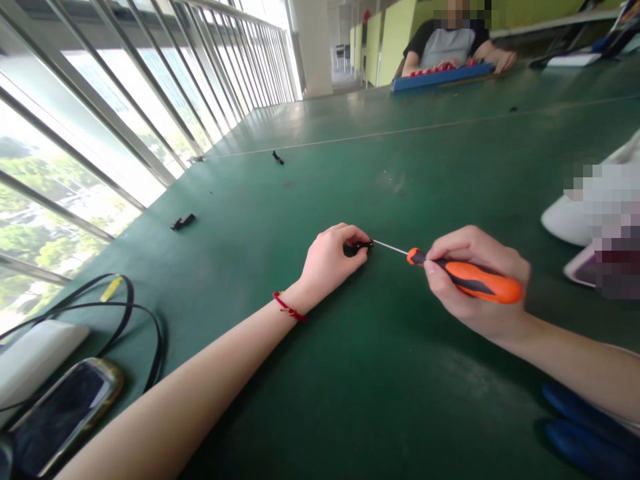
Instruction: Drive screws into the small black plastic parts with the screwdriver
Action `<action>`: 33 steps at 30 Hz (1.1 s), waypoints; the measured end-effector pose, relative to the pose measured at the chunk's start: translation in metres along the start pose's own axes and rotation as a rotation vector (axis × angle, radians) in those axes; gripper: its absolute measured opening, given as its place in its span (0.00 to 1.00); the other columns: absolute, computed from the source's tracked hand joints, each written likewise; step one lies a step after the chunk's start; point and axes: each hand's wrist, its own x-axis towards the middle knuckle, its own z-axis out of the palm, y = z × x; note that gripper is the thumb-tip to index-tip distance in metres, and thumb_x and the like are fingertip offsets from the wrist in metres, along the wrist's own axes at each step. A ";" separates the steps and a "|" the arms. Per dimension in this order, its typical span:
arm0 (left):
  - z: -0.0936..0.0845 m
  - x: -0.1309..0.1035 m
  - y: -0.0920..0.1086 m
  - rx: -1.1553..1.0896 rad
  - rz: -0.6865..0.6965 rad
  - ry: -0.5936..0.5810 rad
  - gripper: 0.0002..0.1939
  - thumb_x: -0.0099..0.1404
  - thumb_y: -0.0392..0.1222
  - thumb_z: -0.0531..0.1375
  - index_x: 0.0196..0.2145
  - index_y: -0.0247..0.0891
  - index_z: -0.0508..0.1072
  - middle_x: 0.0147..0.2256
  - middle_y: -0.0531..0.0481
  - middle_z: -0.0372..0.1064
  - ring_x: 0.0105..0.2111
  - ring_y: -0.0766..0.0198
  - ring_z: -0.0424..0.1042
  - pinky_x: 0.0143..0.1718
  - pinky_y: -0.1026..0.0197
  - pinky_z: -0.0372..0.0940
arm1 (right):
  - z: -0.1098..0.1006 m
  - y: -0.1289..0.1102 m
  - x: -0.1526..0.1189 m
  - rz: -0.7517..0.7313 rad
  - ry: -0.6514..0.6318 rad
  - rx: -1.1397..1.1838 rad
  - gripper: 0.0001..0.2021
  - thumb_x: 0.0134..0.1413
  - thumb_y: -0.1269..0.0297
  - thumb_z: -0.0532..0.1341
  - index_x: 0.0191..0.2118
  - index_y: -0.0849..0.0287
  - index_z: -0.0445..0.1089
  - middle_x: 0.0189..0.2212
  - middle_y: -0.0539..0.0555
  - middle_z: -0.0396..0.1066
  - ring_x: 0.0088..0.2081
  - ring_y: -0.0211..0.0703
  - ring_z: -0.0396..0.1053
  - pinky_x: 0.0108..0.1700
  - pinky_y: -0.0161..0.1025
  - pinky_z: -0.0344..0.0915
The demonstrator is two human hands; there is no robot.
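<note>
Close to the middle of the green table (280, 387), my left hand (333, 257) is closed on a small black part (356, 247), pinched between thumb and fingers. Its exact kind is partly hidden by the fingers. My right hand (475, 273) grips a screwdriver (483, 281) by its orange and black handle. The thin metal shaft points left, and its tip meets the end of the black part. Two similar small black pieces lie farther off, one black piece (183, 222) to the left and another black piece (278, 158) beyond it.
A phone (63, 413), a white box (40, 353) and a looped black cable (159, 333) lie at lower left. Metal railing (150, 87) borders the left side. Across the table a person (450, 43) sits behind a blue tray (443, 77). Blue objects (590, 433) are at lower right.
</note>
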 end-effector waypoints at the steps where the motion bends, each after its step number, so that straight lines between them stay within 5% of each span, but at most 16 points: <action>1: 0.000 0.000 0.000 0.004 -0.001 -0.002 0.07 0.57 0.35 0.58 0.33 0.38 0.75 0.32 0.52 0.72 0.33 0.66 0.69 0.36 0.63 0.65 | 0.000 -0.001 0.000 -0.008 0.004 -0.003 0.09 0.45 0.76 0.61 0.29 0.54 0.64 0.20 0.44 0.68 0.18 0.33 0.65 0.21 0.32 0.62; 33: 0.000 -0.002 0.002 0.088 0.032 -0.007 0.09 0.59 0.36 0.56 0.35 0.40 0.75 0.34 0.52 0.71 0.32 0.67 0.69 0.34 0.65 0.65 | 0.001 0.000 0.002 0.040 -0.006 0.001 0.09 0.44 0.77 0.61 0.27 0.54 0.64 0.16 0.43 0.66 0.16 0.32 0.63 0.19 0.32 0.60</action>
